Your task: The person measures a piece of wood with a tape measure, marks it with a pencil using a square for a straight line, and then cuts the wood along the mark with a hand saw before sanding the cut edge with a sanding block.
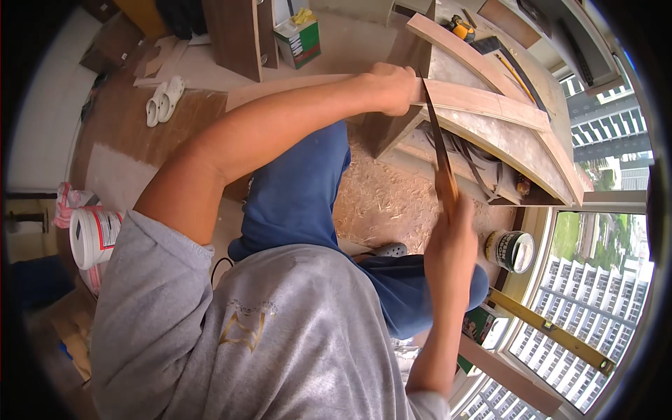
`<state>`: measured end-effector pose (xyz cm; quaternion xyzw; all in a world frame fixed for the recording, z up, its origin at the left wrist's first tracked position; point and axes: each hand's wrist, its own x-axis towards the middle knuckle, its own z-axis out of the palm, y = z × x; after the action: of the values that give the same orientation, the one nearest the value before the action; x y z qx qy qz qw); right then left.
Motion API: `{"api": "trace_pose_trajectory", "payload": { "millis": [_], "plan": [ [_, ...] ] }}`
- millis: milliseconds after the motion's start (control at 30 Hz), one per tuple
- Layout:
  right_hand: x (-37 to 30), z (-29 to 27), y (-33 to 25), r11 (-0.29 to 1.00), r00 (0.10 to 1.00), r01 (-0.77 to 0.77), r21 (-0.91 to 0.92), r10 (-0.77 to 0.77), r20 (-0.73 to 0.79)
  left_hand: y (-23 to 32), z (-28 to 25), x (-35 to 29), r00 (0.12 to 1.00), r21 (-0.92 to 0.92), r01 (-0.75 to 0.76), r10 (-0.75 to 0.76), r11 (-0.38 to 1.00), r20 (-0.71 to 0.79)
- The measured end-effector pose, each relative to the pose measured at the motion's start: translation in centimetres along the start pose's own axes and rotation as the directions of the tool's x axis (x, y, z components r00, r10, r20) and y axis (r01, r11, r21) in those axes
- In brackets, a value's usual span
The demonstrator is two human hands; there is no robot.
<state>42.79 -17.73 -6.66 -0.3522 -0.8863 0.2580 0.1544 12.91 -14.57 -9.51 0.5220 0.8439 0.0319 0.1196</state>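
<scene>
My left hand [392,88] is closed around a long, pale wooden board [483,100] and presses it against the workbench top [448,66]. In my right hand [455,231] is a handsaw [438,136], its fingers wrapped round the wooden handle. The dark, narrow blade points away from me and crosses the board just right of my left hand. Blur softens the right hand and handle. How deep the blade sits in the wood cannot be made out.
Wood shavings [381,192] litter the floor below the bench. Other strips, a tape measure [460,29] and a pencil [514,73] lie on the bench. A paint can [511,250] and a yellow spirit level [553,329] are by the window at right. White clogs [166,100] sit far left.
</scene>
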Motion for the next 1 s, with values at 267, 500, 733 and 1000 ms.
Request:
{"api": "trace_pose_trajectory", "payload": {
  "millis": [267, 500, 733, 1000],
  "plan": [
    [8.7, 2.8, -0.5, 0.991, 0.991, 0.112, -0.071, -0.117, -0.069, 0.8, 1.0, 0.9, 0.998, -0.020, -0.047, 0.046, 0.999, -0.048],
    [-4.3, -2.5, 0.6, 0.999, 0.999, -0.046, 0.002, 0.046, -0.012, 0.2, 0.3, 0.2, 0.999, -0.056, -0.040, 0.038, 0.998, -0.028],
    [9.2, 3.6, -0.5, 0.992, 0.993, 0.099, -0.076, -0.104, -0.060, 0.2, 1.2, 0.9, 0.993, 0.003, -0.086, 0.086, 0.996, -0.086],
    [8.2, 3.3, 0.3, 0.993, 0.982, 0.107, -0.052, -0.114, -0.150, 1.6, 0.8, -0.2, 0.991, -0.003, -0.112, 0.111, 0.994, -0.081]
  ]
}}
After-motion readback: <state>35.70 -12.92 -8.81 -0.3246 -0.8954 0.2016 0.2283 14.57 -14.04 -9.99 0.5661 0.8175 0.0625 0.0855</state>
